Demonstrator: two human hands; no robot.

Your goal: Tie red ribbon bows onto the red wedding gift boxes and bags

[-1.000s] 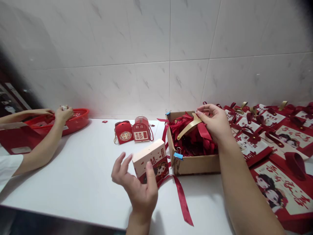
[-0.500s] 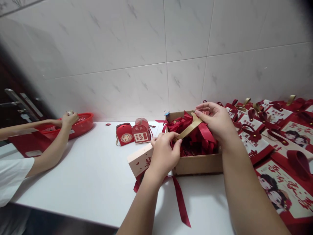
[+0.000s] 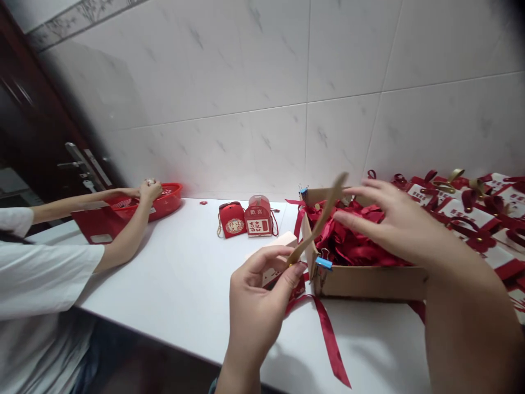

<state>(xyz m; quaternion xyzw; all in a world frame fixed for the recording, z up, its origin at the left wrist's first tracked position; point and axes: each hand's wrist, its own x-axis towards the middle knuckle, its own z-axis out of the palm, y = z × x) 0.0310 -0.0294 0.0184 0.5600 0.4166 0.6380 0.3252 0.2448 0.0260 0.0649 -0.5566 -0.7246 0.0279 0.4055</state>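
My left hand (image 3: 258, 298) pinches the lower end of a gold strap (image 3: 319, 221) between thumb and fingers. A small brass stud shows at the pinched end, and the strap's free end points up and right. My right hand (image 3: 396, 221) hovers over the cardboard box (image 3: 369, 282), fingers apart, holding nothing. Crumpled red ribbons (image 3: 353, 241) fill that box, and a blue binder clip (image 3: 324, 264) grips its near left corner. Behind my left hand stands a pale and red gift box (image 3: 286, 239), mostly hidden. A loose red ribbon (image 3: 330, 339) trails across the table.
Two small red gift boxes, one with a round emblem (image 3: 232, 220) and one arched (image 3: 259, 218), stand near the wall. Red and white gift bags (image 3: 467, 210) crowd the right. At left, another person's hands (image 3: 150, 189) work over a red basin (image 3: 170, 202), beside a red bag (image 3: 98, 224).
My right hand has let go of the gold strap and opened. My left hand has drawn the strap left and down, away from the box. The view has shifted left.
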